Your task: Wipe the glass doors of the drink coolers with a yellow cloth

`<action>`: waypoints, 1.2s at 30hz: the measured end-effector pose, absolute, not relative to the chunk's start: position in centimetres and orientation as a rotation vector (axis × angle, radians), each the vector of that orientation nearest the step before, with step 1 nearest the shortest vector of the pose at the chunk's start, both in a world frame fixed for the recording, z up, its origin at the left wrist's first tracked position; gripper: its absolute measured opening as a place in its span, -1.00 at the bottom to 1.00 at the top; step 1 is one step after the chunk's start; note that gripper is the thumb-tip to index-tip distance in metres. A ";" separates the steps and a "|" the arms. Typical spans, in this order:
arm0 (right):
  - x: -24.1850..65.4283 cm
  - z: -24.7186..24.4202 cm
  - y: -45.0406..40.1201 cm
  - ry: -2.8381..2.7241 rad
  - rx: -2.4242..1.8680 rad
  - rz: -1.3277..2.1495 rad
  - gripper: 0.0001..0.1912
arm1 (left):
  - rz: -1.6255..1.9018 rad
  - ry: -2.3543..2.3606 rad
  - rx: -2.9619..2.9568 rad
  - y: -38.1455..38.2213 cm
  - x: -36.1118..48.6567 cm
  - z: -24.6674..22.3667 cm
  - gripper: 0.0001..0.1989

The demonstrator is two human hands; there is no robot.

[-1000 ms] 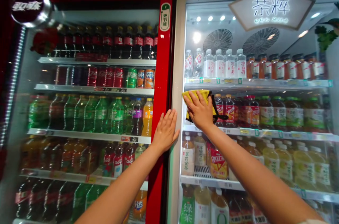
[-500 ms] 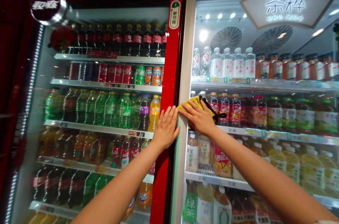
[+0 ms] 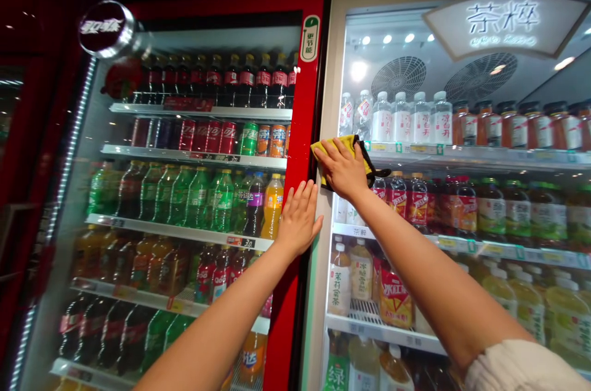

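My right hand (image 3: 344,170) presses a yellow cleaning cloth (image 3: 319,151) with black edging against the pale frame (image 3: 329,101) of the right-hand drinks fridge, at its inner edge by the glass. A black loop of the cloth hangs out to the right of my fingers. Lower and to the left, my left hand (image 3: 298,218) lies flat with its fingers stretched out and nothing in it. It rests on the red frame (image 3: 302,108) of the other fridge, next to the dark gap between the two.
Behind the left glass stand rows of bottles (image 3: 198,194) and cans (image 3: 207,135). The right fridge holds water bottles (image 3: 401,117) and teas (image 3: 503,203). A round lit sign (image 3: 106,29) juts out at the upper left; a fan-shaped sign (image 3: 505,24) is at the upper right.
My right hand has slid the cloth upward along the pale frame. My left hand stays on the red frame with little movement. The view has shifted slightly.
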State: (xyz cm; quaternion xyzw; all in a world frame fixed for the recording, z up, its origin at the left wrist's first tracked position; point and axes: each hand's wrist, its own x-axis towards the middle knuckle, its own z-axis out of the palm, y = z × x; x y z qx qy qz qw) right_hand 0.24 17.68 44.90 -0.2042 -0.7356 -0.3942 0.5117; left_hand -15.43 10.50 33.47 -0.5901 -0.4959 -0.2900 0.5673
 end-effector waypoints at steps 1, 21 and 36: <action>0.2 44.5 17.6 -1.773 -0.497 -0.945 -0.40 | -0.684 -1.171 -1.383 10.4 -15.5 33.5 -0.20; 3.9 40.0 19.7 -1.625 -0.499 -1.005 -0.49 | -0.796 -1.115 -1.415 12.8 -14.7 36.6 -0.29; 6.4 38.4 20.2 -1.554 -0.656 -0.963 -0.42 | -0.821 -1.065 -1.409 13.3 -11.9 38.3 -0.29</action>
